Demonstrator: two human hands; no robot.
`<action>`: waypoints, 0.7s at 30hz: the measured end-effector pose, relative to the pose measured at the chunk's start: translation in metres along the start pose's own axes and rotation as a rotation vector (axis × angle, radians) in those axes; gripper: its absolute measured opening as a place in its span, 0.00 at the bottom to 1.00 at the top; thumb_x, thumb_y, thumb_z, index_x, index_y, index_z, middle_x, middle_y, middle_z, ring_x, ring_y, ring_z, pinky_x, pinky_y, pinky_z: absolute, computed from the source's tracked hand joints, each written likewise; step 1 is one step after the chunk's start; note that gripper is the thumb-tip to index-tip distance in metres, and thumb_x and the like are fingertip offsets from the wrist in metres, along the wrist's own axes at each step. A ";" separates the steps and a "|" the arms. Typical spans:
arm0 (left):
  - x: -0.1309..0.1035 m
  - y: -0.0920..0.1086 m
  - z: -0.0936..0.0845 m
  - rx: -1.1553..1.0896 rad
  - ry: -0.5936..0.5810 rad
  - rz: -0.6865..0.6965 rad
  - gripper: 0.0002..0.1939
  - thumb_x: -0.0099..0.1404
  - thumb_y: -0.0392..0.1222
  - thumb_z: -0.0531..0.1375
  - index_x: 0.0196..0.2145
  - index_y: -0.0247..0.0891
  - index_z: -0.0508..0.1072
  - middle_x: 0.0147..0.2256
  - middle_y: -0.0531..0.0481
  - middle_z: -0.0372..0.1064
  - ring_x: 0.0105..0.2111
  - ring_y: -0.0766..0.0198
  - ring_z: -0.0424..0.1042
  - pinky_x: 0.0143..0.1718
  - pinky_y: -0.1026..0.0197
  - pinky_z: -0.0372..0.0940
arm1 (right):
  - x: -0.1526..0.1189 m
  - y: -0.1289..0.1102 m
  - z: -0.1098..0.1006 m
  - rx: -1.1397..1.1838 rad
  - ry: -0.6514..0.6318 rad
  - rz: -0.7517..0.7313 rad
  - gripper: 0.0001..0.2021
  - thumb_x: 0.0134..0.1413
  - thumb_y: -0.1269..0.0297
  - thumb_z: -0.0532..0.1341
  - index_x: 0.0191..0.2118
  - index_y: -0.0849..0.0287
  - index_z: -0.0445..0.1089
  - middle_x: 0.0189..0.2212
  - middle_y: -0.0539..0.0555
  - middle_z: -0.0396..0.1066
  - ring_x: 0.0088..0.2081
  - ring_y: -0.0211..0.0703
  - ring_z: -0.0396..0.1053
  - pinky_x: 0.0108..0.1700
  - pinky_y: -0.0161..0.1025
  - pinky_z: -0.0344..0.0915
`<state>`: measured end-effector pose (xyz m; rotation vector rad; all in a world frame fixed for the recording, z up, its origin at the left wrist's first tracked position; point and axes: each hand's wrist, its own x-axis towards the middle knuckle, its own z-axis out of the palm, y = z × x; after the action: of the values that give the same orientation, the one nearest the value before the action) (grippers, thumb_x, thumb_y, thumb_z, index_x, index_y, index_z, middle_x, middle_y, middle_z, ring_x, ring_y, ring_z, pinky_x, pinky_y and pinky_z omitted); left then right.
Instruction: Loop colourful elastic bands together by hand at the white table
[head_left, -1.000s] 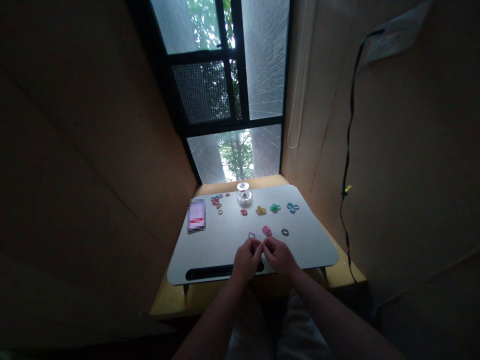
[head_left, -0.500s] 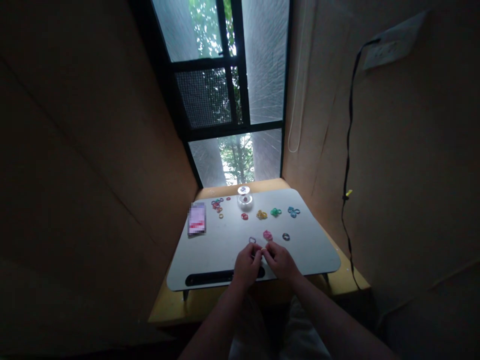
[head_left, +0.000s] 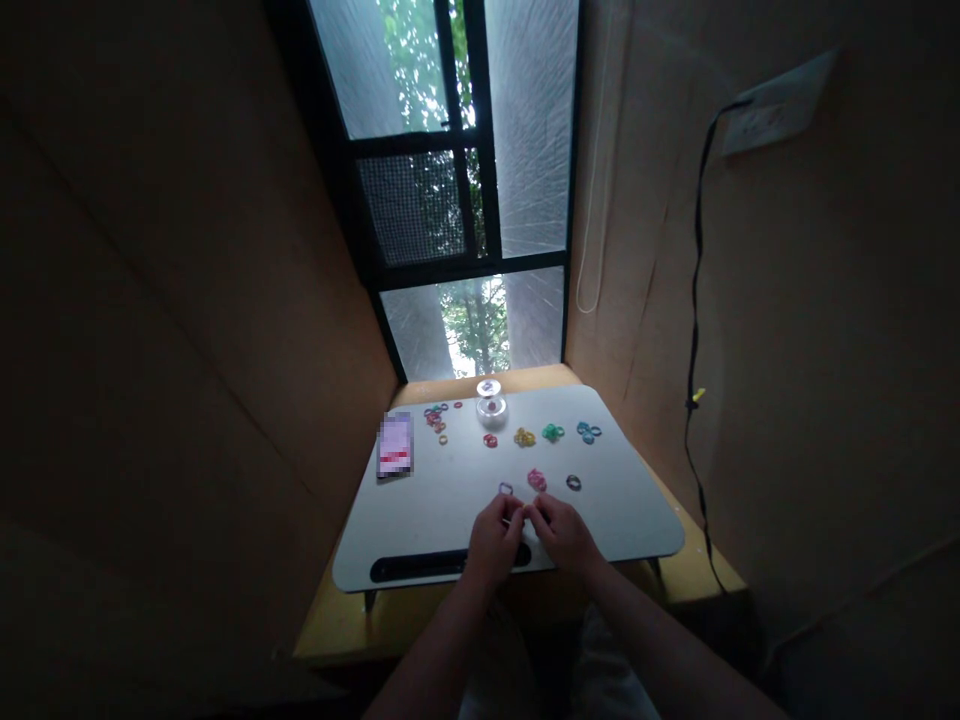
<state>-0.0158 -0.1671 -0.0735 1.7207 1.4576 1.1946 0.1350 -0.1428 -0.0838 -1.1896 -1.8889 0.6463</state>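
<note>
My left hand (head_left: 496, 535) and my right hand (head_left: 559, 530) meet over the near edge of the white table (head_left: 435, 510). Thumbs and fingers of both are pinched together, tip to tip. Whatever they hold is too small to make out; a pale sliver shows at the left fingers. Just beyond the left fingertips lies a pale purple ring (head_left: 505, 488). A heap of pink rings (head_left: 537, 480) and a dark ring cluster (head_left: 574, 482) lie beyond my right hand. Farther back are small piles of red (head_left: 490, 440), yellow (head_left: 524, 437), green (head_left: 553, 432) and blue rings (head_left: 589, 432).
A clear round container (head_left: 492, 406) stands at the back. Mixed coloured rings (head_left: 435, 417) lie at the back left, near a blurred phone-like rectangle (head_left: 395, 444). A black slot (head_left: 420, 565) runs along the near edge. A black cord (head_left: 694, 330) hangs at the right wall.
The whole view has shifted slightly downward. Both hands stay pinched together at the same spot; the pale bit between the fingertips shows less clearly now.
</note>
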 end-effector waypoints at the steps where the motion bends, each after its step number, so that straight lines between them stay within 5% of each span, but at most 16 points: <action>1: 0.000 0.000 0.000 0.005 -0.001 0.000 0.10 0.68 0.46 0.56 0.33 0.38 0.71 0.29 0.52 0.71 0.29 0.63 0.69 0.33 0.63 0.61 | 0.000 0.000 0.000 -0.005 -0.002 0.000 0.16 0.63 0.57 0.51 0.25 0.56 0.60 0.22 0.49 0.64 0.26 0.39 0.63 0.29 0.35 0.53; 21: 0.004 -0.007 0.000 -0.084 0.051 -0.064 0.06 0.64 0.43 0.57 0.32 0.38 0.69 0.24 0.57 0.63 0.25 0.66 0.62 0.28 0.64 0.57 | -0.001 0.002 0.003 -0.061 -0.047 -0.030 0.19 0.64 0.57 0.53 0.22 0.57 0.57 0.19 0.46 0.61 0.23 0.36 0.59 0.28 0.35 0.48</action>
<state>-0.0188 -0.1616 -0.0789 1.5863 1.4598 1.2558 0.1341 -0.1430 -0.0875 -1.1917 -1.9750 0.6090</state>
